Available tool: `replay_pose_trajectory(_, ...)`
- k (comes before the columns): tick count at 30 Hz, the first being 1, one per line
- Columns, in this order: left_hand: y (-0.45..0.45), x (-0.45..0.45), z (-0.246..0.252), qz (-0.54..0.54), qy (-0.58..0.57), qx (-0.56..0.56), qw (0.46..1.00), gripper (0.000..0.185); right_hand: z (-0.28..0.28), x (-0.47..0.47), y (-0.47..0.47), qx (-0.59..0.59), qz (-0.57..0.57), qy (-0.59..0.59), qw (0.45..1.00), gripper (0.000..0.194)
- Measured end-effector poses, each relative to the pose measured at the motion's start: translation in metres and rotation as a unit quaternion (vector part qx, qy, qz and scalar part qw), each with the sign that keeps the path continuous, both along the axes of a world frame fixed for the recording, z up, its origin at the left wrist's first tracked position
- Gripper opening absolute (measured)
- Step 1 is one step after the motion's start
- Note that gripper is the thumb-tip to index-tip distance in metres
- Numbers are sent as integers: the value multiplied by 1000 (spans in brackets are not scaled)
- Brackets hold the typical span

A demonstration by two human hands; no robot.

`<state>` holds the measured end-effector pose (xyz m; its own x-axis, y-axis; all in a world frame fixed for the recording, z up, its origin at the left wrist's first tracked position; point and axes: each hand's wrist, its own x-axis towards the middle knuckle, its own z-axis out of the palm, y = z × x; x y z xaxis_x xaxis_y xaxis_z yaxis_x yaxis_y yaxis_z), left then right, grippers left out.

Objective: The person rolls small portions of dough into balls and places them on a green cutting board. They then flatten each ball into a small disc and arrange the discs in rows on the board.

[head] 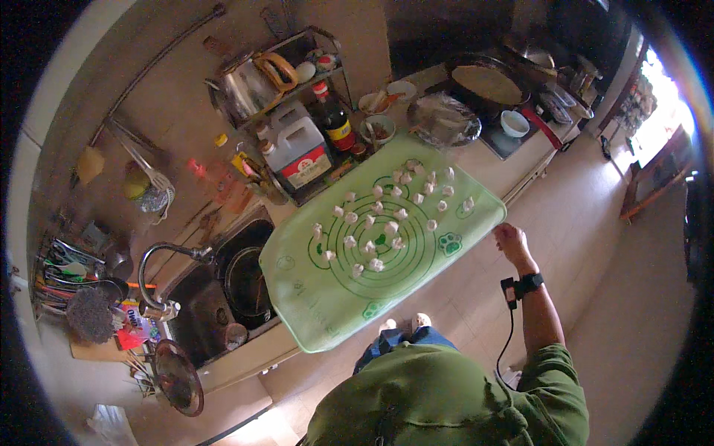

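Observation:
A green silicone kneading mat, printed with rings and paw marks, lies across the counter in front of me. Scattered over it are several small lumps of whitish dough. Some flatter pieces sit close together near the mat's far edge. My right hand is just off the mat's right corner, its fingers curled; whether it touches the edge or holds anything is unclear. A black strap with a small cabled device is around that wrist. My left hand is out of view.
Left of the mat is a sink with a faucet and a dark pan. Behind stand a white jug, a sauce bottle, a kettle and bowls. A wrapped dish and a large pan sit farther right.

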<state>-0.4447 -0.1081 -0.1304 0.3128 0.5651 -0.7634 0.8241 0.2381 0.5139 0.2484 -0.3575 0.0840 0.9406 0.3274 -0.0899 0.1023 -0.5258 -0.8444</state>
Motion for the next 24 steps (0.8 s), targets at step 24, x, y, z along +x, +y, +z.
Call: replay_pose_trajectory(24,-222,178,22,145,51,35,987,31,-143,462,-9,313,-161,296,888,65)
